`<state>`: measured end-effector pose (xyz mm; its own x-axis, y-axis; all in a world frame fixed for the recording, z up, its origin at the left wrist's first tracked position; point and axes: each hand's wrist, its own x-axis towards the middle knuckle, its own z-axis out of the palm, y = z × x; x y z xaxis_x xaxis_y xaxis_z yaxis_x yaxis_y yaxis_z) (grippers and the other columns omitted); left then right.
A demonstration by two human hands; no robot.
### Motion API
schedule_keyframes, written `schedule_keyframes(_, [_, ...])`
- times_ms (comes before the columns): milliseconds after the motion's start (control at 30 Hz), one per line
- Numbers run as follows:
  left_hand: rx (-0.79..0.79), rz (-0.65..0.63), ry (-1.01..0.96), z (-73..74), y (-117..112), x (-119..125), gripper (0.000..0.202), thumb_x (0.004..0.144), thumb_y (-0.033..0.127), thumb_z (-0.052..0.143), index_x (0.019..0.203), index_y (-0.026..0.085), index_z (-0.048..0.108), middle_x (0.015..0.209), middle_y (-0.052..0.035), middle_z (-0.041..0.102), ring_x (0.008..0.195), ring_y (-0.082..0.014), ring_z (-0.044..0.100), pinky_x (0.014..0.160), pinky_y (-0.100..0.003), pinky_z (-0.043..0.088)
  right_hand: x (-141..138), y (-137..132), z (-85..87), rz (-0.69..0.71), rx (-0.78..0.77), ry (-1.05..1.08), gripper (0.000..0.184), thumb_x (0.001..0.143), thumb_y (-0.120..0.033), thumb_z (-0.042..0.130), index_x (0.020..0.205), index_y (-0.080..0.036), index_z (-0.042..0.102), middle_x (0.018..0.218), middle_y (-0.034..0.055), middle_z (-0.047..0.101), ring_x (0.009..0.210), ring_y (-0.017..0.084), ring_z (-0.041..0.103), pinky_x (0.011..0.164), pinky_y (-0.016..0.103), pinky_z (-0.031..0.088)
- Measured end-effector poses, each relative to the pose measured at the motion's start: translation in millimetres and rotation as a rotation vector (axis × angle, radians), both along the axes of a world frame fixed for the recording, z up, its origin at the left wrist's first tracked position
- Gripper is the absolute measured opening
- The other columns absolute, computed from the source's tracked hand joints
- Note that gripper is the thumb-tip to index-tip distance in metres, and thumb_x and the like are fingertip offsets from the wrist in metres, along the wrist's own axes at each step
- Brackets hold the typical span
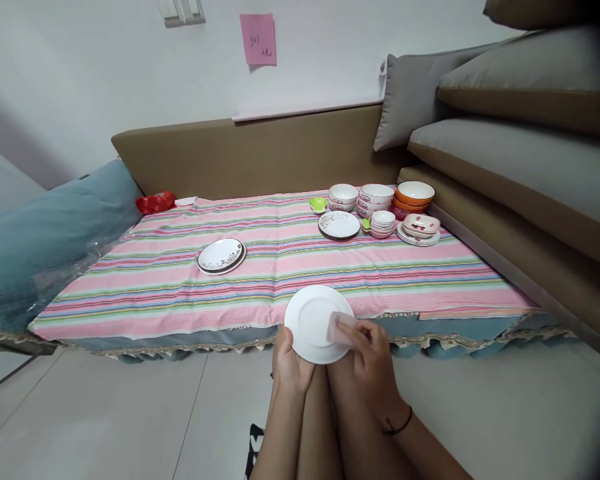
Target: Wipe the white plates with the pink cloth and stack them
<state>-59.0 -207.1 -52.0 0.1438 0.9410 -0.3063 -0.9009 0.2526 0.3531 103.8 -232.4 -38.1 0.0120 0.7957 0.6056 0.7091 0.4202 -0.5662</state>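
My left hand [289, 363] grips the lower left rim of a white plate [313, 320], held up with its underside toward me, in front of the near edge of the striped cloth. My right hand [373, 357] presses a small pale pink cloth [341, 328] against the plate's right side, fingers closed on it.
A pink striped cloth [280, 267] covers a low surface. On it lie a stack of patterned plates [221, 256], another plate [339, 225], and at the far right several bowls [375, 197], an orange bowl [415, 195] and small dishes [420, 228]. Sofa cushions rise to the right.
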Motion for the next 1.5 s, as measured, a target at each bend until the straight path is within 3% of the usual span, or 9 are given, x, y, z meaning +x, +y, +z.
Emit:
schedule_keyframes(167, [-0.032,0.019,0.02,5.0,-1.7,0.2,0.052,0.091,0.05,0.04,0.121,0.015,0.064,0.116,-0.0109,0.069,0.122,-0.0269,0.053,0.109,-0.041,0.035,-29.3,-24.3,3.3,0.048,0.082,-0.143,0.049,0.086,-0.002,0.04,0.12,-0.028,0.065,0.098,0.0085,0.053,0.088,0.02,0.049,0.078,0.037,0.047])
schedule_keyframes(367, [-0.019,0.001,0.004,5.5,-0.2,0.5,0.053,0.091,0.051,0.041,0.129,0.019,0.058,0.121,-0.0099,0.067,0.13,-0.0257,0.047,0.111,-0.04,0.032,3.8,-31.0,12.1,0.26,0.094,-0.331,0.052,0.085,-0.001,0.038,0.119,-0.031,0.064,0.1,0.0076,0.057,0.097,0.02,0.051,0.084,0.039,0.049])
schedule_keyframes(533, [-0.08,0.016,0.013,8.7,-0.3,0.6,0.052,0.092,0.048,0.038,0.134,0.021,0.052,0.126,-0.0075,0.064,0.133,-0.0246,0.042,0.114,-0.041,0.026,41.6,-13.9,20.9,0.216,0.046,-0.361,0.045,0.084,0.0,0.041,0.105,-0.029,0.069,0.104,0.0075,0.055,0.099,0.022,0.049,0.082,0.039,0.046])
schedule_keyframes(700, [-0.031,-0.008,0.003,10.6,-4.3,4.2,0.048,0.091,0.046,0.045,0.129,0.02,0.057,0.128,-0.0082,0.063,0.131,-0.0259,0.045,0.114,-0.041,0.026,60.9,17.9,31.2,-0.009,0.023,-0.307,0.049,0.081,0.001,0.037,0.113,-0.024,0.065,0.1,0.009,0.051,0.094,0.024,0.047,0.081,0.042,0.044])
schedule_keyframes(833, [0.021,-0.09,-0.014,10.0,-6.5,9.7,0.045,0.089,0.043,0.05,0.125,0.019,0.062,0.125,-0.0094,0.064,0.132,-0.0255,0.044,0.113,-0.038,0.027,24.7,38.5,36.5,-0.045,-0.02,-0.163,0.048,0.084,-0.008,0.042,0.129,-0.022,0.053,0.095,0.0081,0.049,0.088,0.023,0.048,0.078,0.04,0.047])
schedule_keyframes(933, [0.035,-0.157,-0.006,10.9,-8.8,10.6,0.046,0.089,0.044,0.051,0.122,0.016,0.063,0.122,-0.012,0.066,0.128,-0.027,0.048,0.111,-0.039,0.03,-18.8,39.6,32.1,-0.044,-0.065,-0.224,0.048,0.081,-0.005,0.042,0.125,-0.019,0.056,0.09,0.0091,0.051,0.083,0.024,0.049,0.072,0.039,0.048])
schedule_keyframes(1067, [0.018,-0.141,-0.009,15.8,-11.6,7.8,0.035,0.088,0.034,0.054,0.109,0.012,0.071,0.115,-0.0121,0.069,0.112,-0.0249,0.06,0.105,-0.034,0.037,-45.1,21.4,26.0,0.122,-0.028,-0.299,0.047,0.083,-0.005,0.042,0.122,-0.025,0.059,0.096,0.0104,0.057,0.087,0.025,0.052,0.072,0.039,0.049])
schedule_keyframes(1233, [0.032,-0.101,0.021,22.3,-10.0,8.8,0.039,0.088,0.043,0.052,0.108,0.016,0.071,0.111,-0.0114,0.07,0.104,-0.0248,0.064,0.098,-0.035,0.044,-12.5,-2.2,23.8,0.407,-0.108,-0.315,0.056,0.077,-0.002,0.041,0.117,-0.033,0.062,0.098,0.0047,0.059,0.091,0.021,0.055,0.078,0.036,0.05])
schedule_keyframes(1500, [0.118,-0.087,0.061,16.2,-6.0,6.6,0.036,0.089,0.045,0.049,0.109,0.026,0.072,0.117,-0.0059,0.069,0.115,-0.0253,0.06,0.106,-0.035,0.036,57.1,-7.7,16.7,0.485,-0.294,-0.227,0.055,0.072,-0.006,0.045,0.107,-0.045,0.062,0.09,0.0031,0.062,0.083,0.023,0.062,0.068,0.035,0.057])
